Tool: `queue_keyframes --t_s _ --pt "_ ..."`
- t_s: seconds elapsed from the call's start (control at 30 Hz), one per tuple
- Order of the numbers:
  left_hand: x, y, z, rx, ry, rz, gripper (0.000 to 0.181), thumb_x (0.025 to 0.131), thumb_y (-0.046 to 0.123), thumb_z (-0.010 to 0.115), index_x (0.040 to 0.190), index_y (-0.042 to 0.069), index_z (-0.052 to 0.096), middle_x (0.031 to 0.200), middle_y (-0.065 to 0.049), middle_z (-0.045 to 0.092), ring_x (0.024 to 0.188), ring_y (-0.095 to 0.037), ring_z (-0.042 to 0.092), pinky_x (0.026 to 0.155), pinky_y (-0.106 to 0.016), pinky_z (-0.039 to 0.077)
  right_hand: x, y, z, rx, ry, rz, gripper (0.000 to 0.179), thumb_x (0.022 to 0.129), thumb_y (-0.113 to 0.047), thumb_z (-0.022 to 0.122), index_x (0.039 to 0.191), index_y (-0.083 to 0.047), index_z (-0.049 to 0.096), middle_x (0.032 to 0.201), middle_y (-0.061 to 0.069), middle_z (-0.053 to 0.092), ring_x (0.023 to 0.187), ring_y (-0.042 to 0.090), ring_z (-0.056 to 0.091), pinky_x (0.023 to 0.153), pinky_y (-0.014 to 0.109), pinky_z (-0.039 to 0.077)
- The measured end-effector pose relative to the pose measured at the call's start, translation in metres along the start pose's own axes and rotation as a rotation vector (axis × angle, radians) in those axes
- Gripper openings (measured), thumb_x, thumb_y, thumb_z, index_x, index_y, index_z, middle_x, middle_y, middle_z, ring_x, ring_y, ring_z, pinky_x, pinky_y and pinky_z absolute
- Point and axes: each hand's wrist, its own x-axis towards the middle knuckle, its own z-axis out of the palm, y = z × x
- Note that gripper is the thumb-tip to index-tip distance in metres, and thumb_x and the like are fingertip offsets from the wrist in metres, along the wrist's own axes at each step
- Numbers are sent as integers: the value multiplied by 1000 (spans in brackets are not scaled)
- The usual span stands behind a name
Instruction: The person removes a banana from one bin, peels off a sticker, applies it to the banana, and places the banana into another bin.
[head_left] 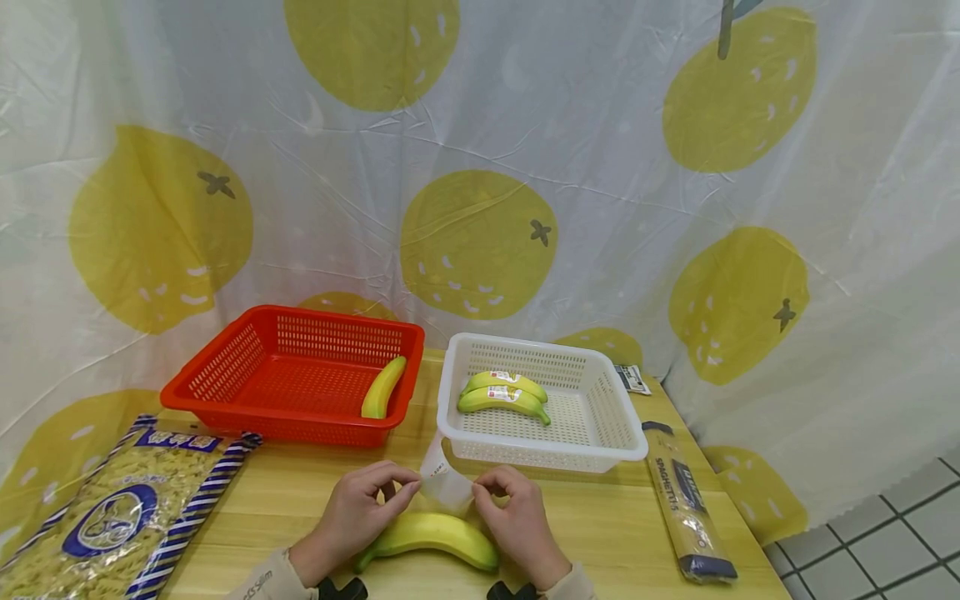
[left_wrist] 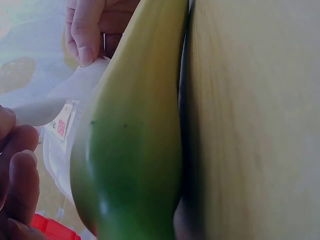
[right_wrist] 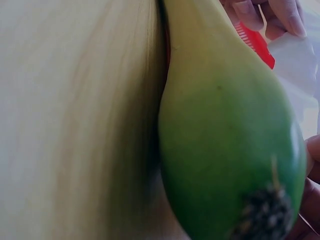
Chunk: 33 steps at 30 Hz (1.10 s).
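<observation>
In the head view, a yellow-green banana point(head_left: 431, 536) lies on the wooden table just in front of both hands. Above it, my left hand point(head_left: 360, 508) pinches the left edge of a white strip of label paper point(head_left: 448, 490) between thumb and forefinger. My right hand point(head_left: 519, 515) pinches the strip's right edge. A printed label point(left_wrist: 62, 120) with a red square code shows on the strip in the left wrist view. The banana's green end point(right_wrist: 220, 150) fills much of the right wrist view and partly hides the hands.
A white basket point(head_left: 540, 457) holds two bananas point(head_left: 504, 398) with labels on them. The red basket point(head_left: 292, 429) to its left holds one banana point(head_left: 383, 388). A pasta bag point(head_left: 112, 517) lies at left, a spaghetti pack point(head_left: 684, 500) at right near the table edge.
</observation>
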Motion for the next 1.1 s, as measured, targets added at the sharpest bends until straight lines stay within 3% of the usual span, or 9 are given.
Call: queue_keyframes --t_s 0.37,1.1 --pt "0 -1 -1 -11 9 8 17 89 7 81 98 21 78 86 12 72 62 1 55 53 -10 42 0 3 0 -31 9 -9 18 90 -4 76 85 -21 73 87 -12 71 79 3 64 70 24 56" --pt "-1 -3 0 -37 14 11 19 89 4 80 99 20 78 86 10 72 62 -1 56 53 -11 43 2 5 0 -59 22 26 17 89 -2 76 84 -18 74 85 -10 71 78 4 65 71 25 56"
